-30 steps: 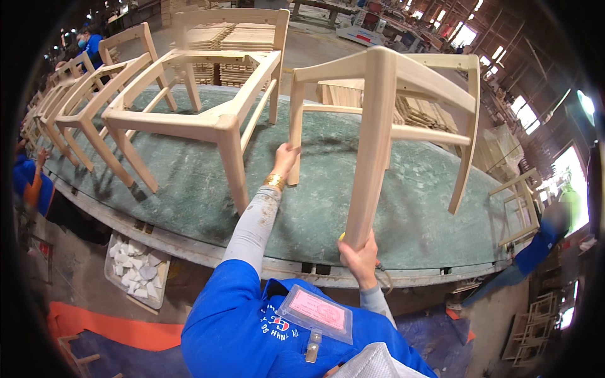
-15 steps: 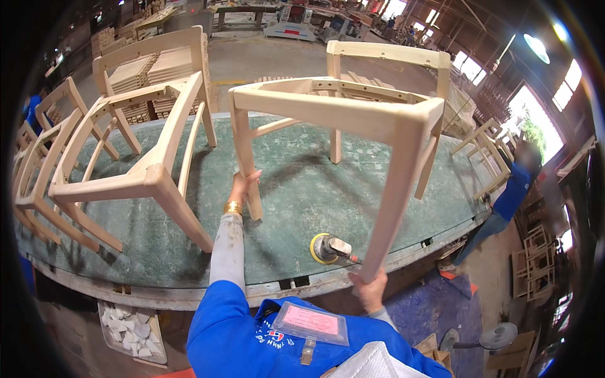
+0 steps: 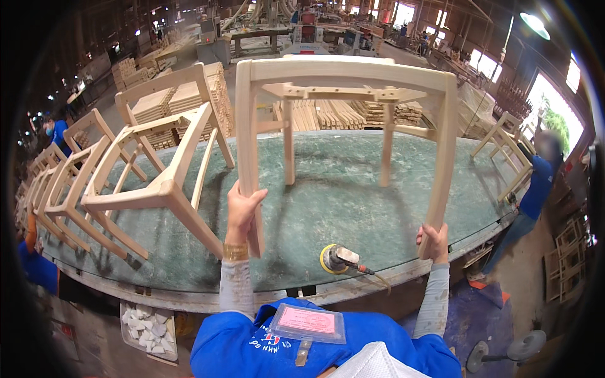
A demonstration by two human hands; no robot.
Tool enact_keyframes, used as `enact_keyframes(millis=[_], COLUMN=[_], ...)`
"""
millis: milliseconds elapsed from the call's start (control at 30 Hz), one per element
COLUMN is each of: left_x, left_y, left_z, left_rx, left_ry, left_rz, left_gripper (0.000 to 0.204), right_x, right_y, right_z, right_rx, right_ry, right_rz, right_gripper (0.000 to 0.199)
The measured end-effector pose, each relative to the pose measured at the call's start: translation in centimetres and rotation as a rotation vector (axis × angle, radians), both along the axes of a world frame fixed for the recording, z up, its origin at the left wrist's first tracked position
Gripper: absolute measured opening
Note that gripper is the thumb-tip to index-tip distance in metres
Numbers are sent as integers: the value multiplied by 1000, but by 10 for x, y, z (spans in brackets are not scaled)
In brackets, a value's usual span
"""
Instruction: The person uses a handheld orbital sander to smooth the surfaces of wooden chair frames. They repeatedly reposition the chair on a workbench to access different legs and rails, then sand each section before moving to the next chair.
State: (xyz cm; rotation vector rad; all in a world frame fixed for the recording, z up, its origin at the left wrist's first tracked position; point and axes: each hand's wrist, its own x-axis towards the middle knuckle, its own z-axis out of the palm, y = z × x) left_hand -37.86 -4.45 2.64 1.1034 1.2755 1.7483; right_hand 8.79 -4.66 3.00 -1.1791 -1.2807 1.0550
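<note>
A wide workshop full of stacked timber and machines stretches behind a long workbench with a green, scuffed top. On the bench the person holds an unfinished wooden chair frame turned upside down, its seat rails uppermost and its two far legs resting on the green surface. The left hand wraps its fingers closed around the near left leg, a gold bangle at the wrist; the right hand curls shut around the lower end of the near right leg, close to the bench's front edge. Between the two hands, on the bench near its edge, lies a yellow-padded orbital sander with its hose trailing to the right. Just left of the held frame a row of similar chair frames lies tipped on the bench, running off toward the left rim. Below the bench edge sits a tray of pale sanding scraps. At the right, another person in blue stands beside the bench end.
</note>
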Motion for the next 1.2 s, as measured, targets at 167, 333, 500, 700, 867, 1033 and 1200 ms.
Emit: enact_keyframes(millis=[167, 333, 500, 700, 867, 1033, 1200], left_x=[10, 22, 13, 19, 24, 27, 21], left_y=[-26, -8, 6, 9, 0, -2, 1], left_z=[29, 53, 51, 59, 59, 57, 54], left_rx=[60, -22, -23, -38, -96, -93, -89], left_ry=[106, 45, 22, 48, 81, 78, 70], left_rz=[-52, -82, -65, -94, -95, -103, -114], left_gripper=[34, 35, 34, 33, 30, 27, 28], right_x=[9, 3, -87, -153, -149, -133, -132], right_y=[45, 69, 26, -26, -13, 0, 12], right_z=[-1, 9, -49, -192, -232, -228, -222], right_rx=[-71, 261, 775, 227, 363, 154, 76], right_ry=[90, -454, -779, -1079, -1157, -1103, -1091], right_rz=[83, -362, -503, -6, -85, 126, 244], right_gripper=[37, 39, 60, 65, 63, 64, 66])
